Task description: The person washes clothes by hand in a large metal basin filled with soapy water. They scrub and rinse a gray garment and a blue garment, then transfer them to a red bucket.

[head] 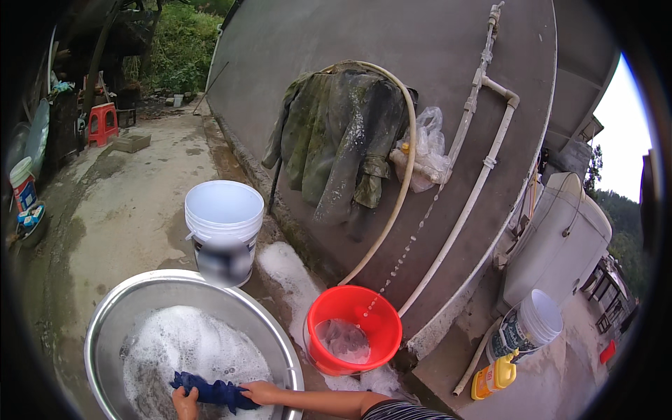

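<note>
Dark blue wet cloth (215, 391) is stretched between my two hands, just over the suds. My left hand (186, 403) grips its left end, and my right hand (261, 392) has hold of the right end. Below them is a large round metal basin (283, 341) with white foam (181, 336) on greyish water. Right of the basin stands a red bucket (386, 328) partly filled with water. Drops fall into it from a pipe on the wall. Whether the cloth's underside touches the water I cannot tell.
A white bucket (224, 210) stands behind the basin. Foam (286, 268) lies along the wall's foot. Stained garments (336, 136), a hose (407, 178) and a plastic bag (428, 152) hang by the wall. At right are a yellow bottle (494, 375) and another bucket (525, 325); a red stool (103, 125) stands far left.
</note>
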`<state>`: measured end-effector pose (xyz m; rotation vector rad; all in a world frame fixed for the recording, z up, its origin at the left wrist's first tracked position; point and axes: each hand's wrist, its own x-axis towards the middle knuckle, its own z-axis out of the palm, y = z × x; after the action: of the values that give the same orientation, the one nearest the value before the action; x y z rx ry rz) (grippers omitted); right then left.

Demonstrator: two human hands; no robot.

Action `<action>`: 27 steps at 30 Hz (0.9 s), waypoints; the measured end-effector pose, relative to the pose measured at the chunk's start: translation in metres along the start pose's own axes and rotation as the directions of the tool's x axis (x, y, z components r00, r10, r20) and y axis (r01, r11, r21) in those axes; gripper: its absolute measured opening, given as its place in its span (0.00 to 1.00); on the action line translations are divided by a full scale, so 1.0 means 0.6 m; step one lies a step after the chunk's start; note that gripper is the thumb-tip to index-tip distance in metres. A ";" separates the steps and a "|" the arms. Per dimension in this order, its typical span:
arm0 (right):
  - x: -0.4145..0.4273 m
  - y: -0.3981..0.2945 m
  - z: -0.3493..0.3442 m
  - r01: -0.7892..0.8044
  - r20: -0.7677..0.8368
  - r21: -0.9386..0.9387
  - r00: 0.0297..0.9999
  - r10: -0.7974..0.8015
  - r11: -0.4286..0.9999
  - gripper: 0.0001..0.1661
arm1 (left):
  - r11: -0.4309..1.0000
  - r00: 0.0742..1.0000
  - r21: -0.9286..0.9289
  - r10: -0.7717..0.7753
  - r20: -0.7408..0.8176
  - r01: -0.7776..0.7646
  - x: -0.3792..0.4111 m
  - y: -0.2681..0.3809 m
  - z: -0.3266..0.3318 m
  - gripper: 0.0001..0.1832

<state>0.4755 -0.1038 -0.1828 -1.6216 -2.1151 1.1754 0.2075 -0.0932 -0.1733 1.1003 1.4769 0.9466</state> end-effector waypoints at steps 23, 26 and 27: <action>0.049 -0.135 0.036 0.168 -0.009 -0.035 0.986 -0.168 0.985 0.17 | 0.930 0.998 0.363 0.056 0.005 -0.054 -0.085 0.040 -0.138 0.38; 0.041 -0.260 -0.116 0.279 -0.150 0.394 0.960 -0.238 0.876 0.16 | 0.935 0.980 0.301 0.164 0.108 -0.190 -0.108 0.080 -0.140 0.47; 0.027 -0.298 -0.152 0.346 -0.208 0.392 0.936 -0.284 0.853 0.17 | 0.931 0.965 0.264 0.219 0.146 -0.251 -0.117 0.096 -0.136 0.50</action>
<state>0.3987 -0.0602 -0.0021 -1.0808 -1.7856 1.2521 0.1407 -0.1460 -0.0859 1.5427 1.4351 0.8355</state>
